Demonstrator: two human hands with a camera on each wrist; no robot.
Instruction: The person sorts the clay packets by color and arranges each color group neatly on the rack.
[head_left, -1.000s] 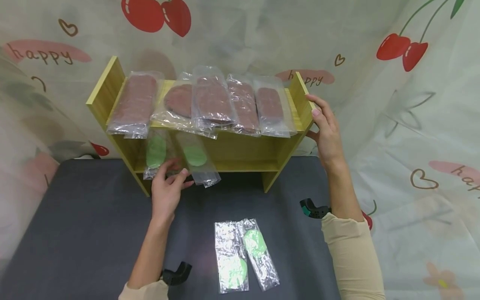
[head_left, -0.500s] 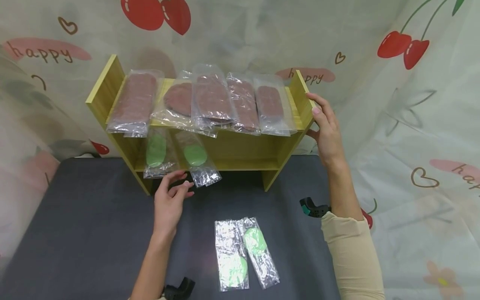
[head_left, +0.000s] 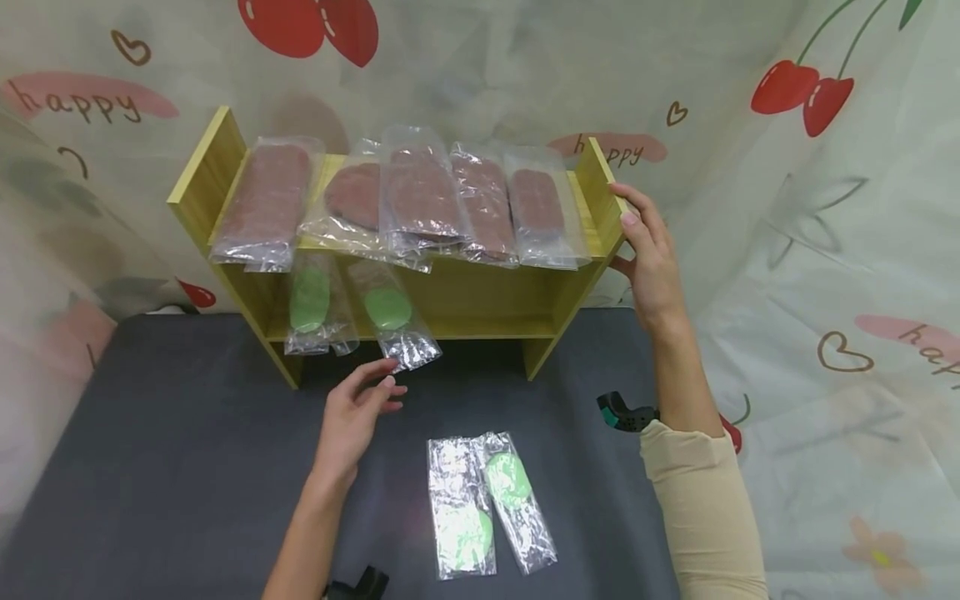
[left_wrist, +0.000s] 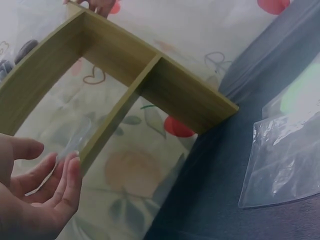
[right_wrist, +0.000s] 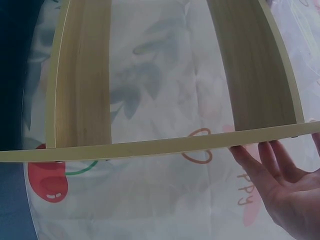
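Note:
A small two-tier wooden shelf [head_left: 491, 329] stands on the dark table. My right hand [head_left: 648, 262] holds the upper edge of its right side panel; in the right wrist view, fingers [right_wrist: 272, 157] touch the panel's outer face. On the lower tier lie two clear bags with green ovals, a left bag [head_left: 310, 304] and a right bag [head_left: 387, 310], both overhanging the front. My left hand [head_left: 356, 412] hovers just below the right bag's lower end, fingers loosely bent, gripping nothing. In the left wrist view a bag's clear end [left_wrist: 75, 137] shows by the fingertips; contact is unclear.
Several clear bags with flat reddish-brown pieces, such as the leftmost bag [head_left: 270, 196], lie on the top tier. Two more green-oval bags, a left one [head_left: 459, 483] and a right one [head_left: 517, 500], lie on the table [head_left: 187, 467] in front. A printed cloth [head_left: 525, 50] hangs behind.
My left hand has drawn back from between the two lower-tier bags, toward me and slightly right. The right bag has barely shifted. My right hand stays on the shelf's panel.

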